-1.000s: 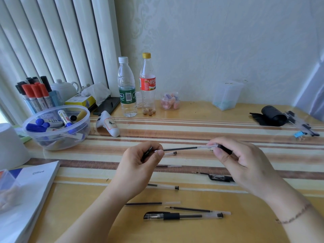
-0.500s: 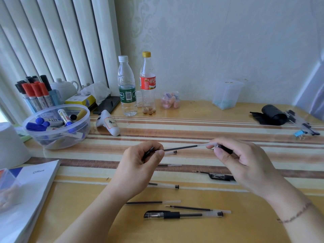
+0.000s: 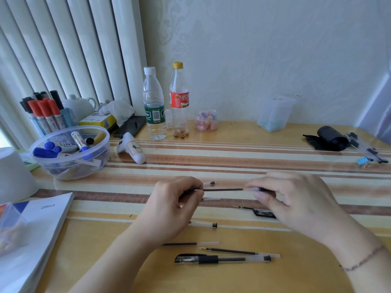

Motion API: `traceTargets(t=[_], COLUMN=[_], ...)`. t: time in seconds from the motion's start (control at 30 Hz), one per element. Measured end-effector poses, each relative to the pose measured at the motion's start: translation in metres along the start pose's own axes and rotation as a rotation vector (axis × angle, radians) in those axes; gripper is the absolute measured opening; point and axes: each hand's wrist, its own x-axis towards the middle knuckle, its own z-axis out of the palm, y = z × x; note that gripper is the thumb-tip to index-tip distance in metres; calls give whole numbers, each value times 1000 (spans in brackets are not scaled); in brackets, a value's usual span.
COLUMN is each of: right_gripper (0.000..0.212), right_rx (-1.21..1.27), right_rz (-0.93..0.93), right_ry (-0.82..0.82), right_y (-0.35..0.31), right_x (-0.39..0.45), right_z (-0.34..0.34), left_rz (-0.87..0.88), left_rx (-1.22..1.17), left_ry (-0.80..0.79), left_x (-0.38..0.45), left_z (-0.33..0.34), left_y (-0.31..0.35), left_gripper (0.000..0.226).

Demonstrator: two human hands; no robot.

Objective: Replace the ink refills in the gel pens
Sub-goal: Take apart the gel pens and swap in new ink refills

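Looks like a home desk or small office corner: vertical blinds [image 3: 69, 49] on the left, patterned wallpaper [image 3: 254, 49] behind, a striped desk mat [image 3: 232, 163], a tub of whiteboard markers [image 3: 69, 153], a booklet marked "Office" [image 3: 40, 225], a teapot [image 3: 79, 104], probably, and two drink bottles [image 3: 154, 102].

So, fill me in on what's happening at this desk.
A person is changing pen refills. The left hand pinches one end of a thin dark refill, and the right hand holds the other end, where a clear pen barrel sits; the picture is blurred there, so I can't tell how far in the refill is. A whole pen, loose refills and empty barrels lie on the table in front.
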Motion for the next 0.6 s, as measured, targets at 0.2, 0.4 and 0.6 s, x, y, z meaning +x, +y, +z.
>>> traceTargets(t=[0.2, 0.4, 0.6], right_gripper=[30, 13, 24], right_rx=[233, 193, 256], right_rz=[-84, -80, -4], right_ry=[-134, 61, -3], right_y=[-27, -37, -37], right_x=[-3, -2, -3], right_z=[19, 24, 25], left_rz=[-17, -86, -40], left_rx=[-56, -57, 10], left_ry=[-93, -66, -16], left_x=[-6, -5, -4], left_z=[16, 13, 12], left_y=[9, 6, 2], left_gripper=[5, 1, 3])
